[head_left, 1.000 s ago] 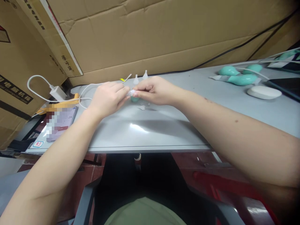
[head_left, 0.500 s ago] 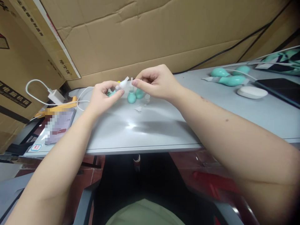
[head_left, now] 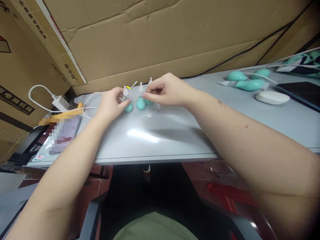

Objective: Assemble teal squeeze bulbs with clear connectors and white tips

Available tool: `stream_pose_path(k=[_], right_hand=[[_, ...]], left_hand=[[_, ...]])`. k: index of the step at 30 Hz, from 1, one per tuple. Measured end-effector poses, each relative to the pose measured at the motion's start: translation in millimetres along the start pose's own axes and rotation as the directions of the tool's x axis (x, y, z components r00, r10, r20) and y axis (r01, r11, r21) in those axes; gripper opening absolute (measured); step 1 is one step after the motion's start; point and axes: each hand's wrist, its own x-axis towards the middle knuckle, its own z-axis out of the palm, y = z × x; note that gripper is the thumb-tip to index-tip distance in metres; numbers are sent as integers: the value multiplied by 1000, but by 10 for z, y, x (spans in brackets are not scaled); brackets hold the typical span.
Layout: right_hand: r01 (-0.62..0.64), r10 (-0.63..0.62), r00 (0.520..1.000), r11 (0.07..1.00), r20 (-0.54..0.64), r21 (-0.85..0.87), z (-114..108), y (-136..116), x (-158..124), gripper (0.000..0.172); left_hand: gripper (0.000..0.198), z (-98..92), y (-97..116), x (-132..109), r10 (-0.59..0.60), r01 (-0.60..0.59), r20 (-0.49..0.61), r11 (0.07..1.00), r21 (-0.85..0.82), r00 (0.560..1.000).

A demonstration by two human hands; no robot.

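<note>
Three teal bulbs mid-frame, one part-hidden by your right hand, its grip unreadable. Your left hand pinches the leftmost bulb, neck covered.

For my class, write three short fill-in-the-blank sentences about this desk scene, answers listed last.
1. Between the left hand and right hand, a bulb stands ____, not tilted.
2. The phone lies nearer the ____ hand.
3. Behind the desk is brown ____.

Answers: upright; left; cardboard.
</note>
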Motion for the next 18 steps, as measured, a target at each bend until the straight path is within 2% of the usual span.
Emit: stream_pose_path(k=[3,6,11,15,18], right_hand=[[1,-1,998,1000,69,3,-38,15,9,26],[1,-1,989,1000,151,-3,-87,44,15,23],[-26,53,969,993,242,-114,-130,140,21,13],[-14,55,969,986,240,-169,-146,179,20,11],[-5,42,976,985,214,-172,-168,171,16,11]], left_hand=[[53,19,-46,-23,27,-25,-61,999,32,998],[63,4,-126,-20,44,-44,-97,999,0,994],[53,-78,-300,84,56,-67,-210,997,-47,976],[47,-136,-380,153,26,-58,-341,995,-84,940],[45,-137,-408,166,-6,-34,-370,994,-103,929]])
